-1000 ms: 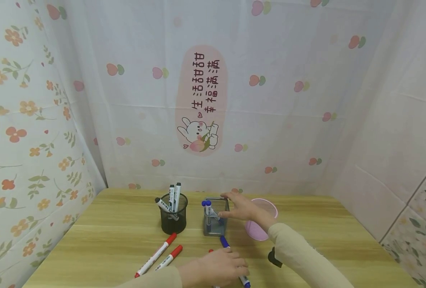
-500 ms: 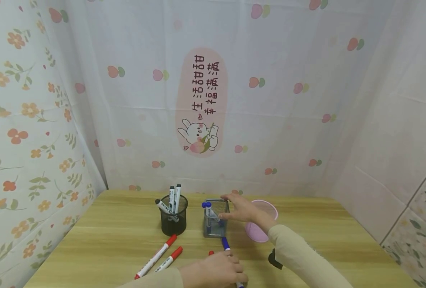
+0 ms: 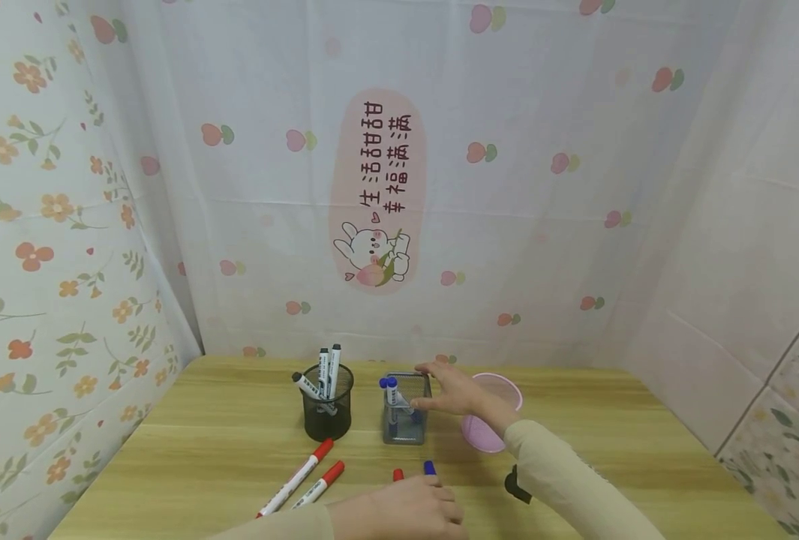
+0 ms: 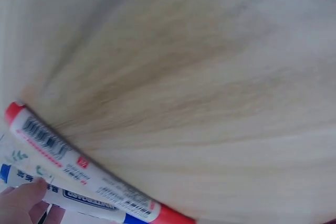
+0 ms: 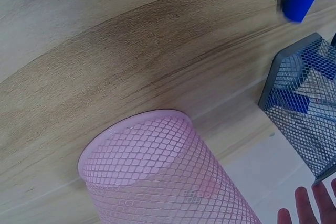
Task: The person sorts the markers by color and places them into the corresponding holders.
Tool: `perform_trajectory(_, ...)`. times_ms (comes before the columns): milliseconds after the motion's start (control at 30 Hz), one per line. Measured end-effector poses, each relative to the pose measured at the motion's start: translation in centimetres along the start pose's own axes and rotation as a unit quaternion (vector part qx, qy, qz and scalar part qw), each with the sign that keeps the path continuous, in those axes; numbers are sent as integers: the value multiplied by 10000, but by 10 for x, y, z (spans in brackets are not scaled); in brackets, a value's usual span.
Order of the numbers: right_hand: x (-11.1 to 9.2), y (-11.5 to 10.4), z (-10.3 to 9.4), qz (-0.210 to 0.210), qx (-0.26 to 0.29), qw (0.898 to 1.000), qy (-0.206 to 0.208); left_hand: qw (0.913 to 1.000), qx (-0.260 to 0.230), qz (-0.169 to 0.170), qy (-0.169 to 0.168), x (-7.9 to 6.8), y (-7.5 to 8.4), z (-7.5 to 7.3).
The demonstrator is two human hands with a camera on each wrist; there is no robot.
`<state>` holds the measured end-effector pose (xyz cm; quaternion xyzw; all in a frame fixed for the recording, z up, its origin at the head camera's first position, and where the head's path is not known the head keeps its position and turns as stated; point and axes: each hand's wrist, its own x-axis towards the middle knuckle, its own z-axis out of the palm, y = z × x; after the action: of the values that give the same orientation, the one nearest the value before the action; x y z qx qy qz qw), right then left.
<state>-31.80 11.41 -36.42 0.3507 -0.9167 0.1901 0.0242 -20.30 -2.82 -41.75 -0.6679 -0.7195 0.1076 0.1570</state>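
In the head view my left hand [image 3: 402, 511] is at the front of the table, over a blue-capped whiteboard marker [image 3: 429, 468]. The left wrist view has my thumb and fingers pinching this white-barrelled marker [image 4: 84, 201]. Beside it lies a red marker [image 4: 86, 169], mostly hidden by the hand in the head view. My right hand [image 3: 456, 390] rests at the right side of a grey square mesh pen holder [image 3: 404, 431], thumb and fingers spread along its rim. Several blue markers [image 3: 391, 394] stand or lean inside. Straight fingertips [image 5: 304, 205] show beside the holder in the right wrist view.
Left of the square holder stands a round black mesh pen holder [image 3: 327, 421] with several black-capped markers. Two red markers [image 3: 298, 476] lie in front of it. A pink mesh cup [image 3: 485, 433] stands under my right forearm. A small black object [image 3: 517, 486] is by the right sleeve.
My left hand has shifted slightly toward me, and the blue marker under it has slid nearer with it; less of the marker shows now. The right hand has stayed at the square holder.
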Motion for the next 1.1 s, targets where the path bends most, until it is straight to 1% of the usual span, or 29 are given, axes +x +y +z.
perform_trajectory(133, -1, -1, -1, -15, 6, 10000, 14, 9992, -336, -2, 236, -2, 2, -14)
perform_trajectory(200, -1, -1, -1, -20, 17, 10000, 7, 9976, -555, -3, 413, -3, 2, -22)
perform_trajectory(233, -1, -1, -1, -19, 17, 10000, 7, 9971, -586, -7, 479, -4, 2, -25)
perform_trajectory(333, -1, -1, -1, -11, -5, 10000, -4, 9934, -821, -38, 802, -5, 1, -34)
perform_trajectory(433, -1, -1, -2, 11, 30, 10000, -28, 9878, -1143, -146, 1044, -7, -1, -41)
perform_trajectory(533, -1, -1, -2, 8, 60, 10000, -37, 9786, -1663, -347, 1157, -11, -2, -50)
perform_trajectory(633, 0, -1, -2, -30, 27, 10000, -32, 9698, -1933, -516, 1398, -14, -3, -59)
perform_trajectory(767, 0, 0, -2, -10, -9, 10000, -15, 9534, -2290, -710, 1831, -17, -5, -69)
perform_trajectory(833, 0, 1, -1, 20, -19, 10000, -6, 9428, -2524, -808, 2020, -17, -6, -74)
perform_trajectory(900, -1, 1, -1, 54, -22, 10000, -6, 9314, -2743, -902, 2216, -18, -8, -79)
perform_trajectory(967, -1, 0, 0, 50, 2, 10000, -5, 9161, -3007, -987, 2460, -18, -11, -84)
perform_trajectory(1000, -1, 0, 0, 41, 27, 10000, 5, 9096, -3080, -1012, 2599, -18, -12, -86)
perform_trajectory(1033, -2, 0, 0, 39, 46, 10000, 10, 9060, -3089, -1042, 2701, -19, -14, -88)
perform_trajectory(1067, -2, 0, 0, 28, 58, 10000, 12, 8986, -3181, -1063, 2828, -19, -16, -90)
perform_trajectory(1100, -2, 0, 0, 25, 79, 10000, 11, 8934, -3221, -1070, 2944, -19, -18, -92)
